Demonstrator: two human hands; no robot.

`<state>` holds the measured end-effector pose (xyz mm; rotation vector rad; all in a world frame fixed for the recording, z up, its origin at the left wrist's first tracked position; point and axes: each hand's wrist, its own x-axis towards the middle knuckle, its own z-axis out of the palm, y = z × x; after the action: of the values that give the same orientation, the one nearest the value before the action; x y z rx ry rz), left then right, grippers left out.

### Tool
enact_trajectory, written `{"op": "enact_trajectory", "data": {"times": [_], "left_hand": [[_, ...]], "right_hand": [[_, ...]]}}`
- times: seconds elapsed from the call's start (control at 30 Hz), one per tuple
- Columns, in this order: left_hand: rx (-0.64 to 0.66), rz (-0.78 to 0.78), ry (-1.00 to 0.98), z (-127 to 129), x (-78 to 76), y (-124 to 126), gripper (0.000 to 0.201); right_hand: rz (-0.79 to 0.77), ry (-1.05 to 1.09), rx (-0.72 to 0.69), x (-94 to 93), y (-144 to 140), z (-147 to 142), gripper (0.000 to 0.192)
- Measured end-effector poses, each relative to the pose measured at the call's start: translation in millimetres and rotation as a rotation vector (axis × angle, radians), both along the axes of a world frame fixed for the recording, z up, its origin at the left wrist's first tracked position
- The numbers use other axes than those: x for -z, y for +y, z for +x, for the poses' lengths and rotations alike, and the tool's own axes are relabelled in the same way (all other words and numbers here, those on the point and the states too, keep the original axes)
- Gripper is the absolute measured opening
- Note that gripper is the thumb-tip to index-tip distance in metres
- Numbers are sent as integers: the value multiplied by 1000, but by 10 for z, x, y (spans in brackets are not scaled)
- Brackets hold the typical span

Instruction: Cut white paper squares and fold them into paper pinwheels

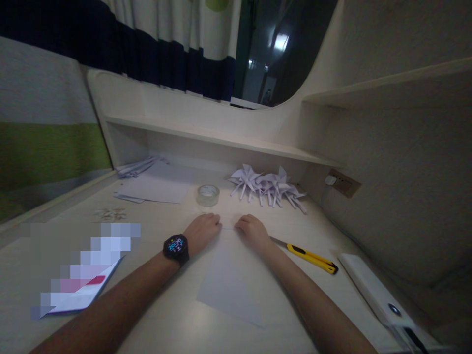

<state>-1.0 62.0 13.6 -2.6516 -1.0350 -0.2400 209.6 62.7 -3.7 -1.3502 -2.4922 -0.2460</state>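
Pressing the far edge of a white paper sheet (pixel 228 280) flat near the tabletop's (pixel 177 324) middle, left hand (pixel 202 231) and right hand (pixel 252 230) keep curled fingers close together on it, steadying it, with tape roll (pixel 208 194) beyond and utility knife (pixel 311 257) alongside.

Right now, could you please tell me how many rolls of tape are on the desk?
1: a clear tape roll stands just beyond the left hand and right hand. None else shows.

White paper sheet (pixel 230 275); yellow-black utility knife (pixel 311 258); black watch (pixel 176 248); clear tape roll (pixel 208 195); curtain (pixel 165 44) white, seemingly navy-banded.
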Motion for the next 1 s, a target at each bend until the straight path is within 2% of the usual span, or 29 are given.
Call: {"op": "enact_trajectory", "data": {"times": [0.23, 0.5, 0.67, 0.87, 1.0], "left_hand": [[2, -28, -34, -5, 15, -12, 14], [-9, -61, -166, -59, 51, 117, 21], [-39, -66, -220, -63, 96, 189, 28], [-22, -55, -202, -47, 120, 190, 19], [-11, -40, -186, -17, 118, 158, 20]], "right_hand": [[-9, 30, 58, 0, -12, -27, 16], [-34, 88, 135, 27, 61, 2, 16], [-24, 31, 108, -18, 18, 10, 16], [-31, -80, 85, -57, -1, -9, 19], [-15, -133, 84, -53, -10, -36, 18]]}}
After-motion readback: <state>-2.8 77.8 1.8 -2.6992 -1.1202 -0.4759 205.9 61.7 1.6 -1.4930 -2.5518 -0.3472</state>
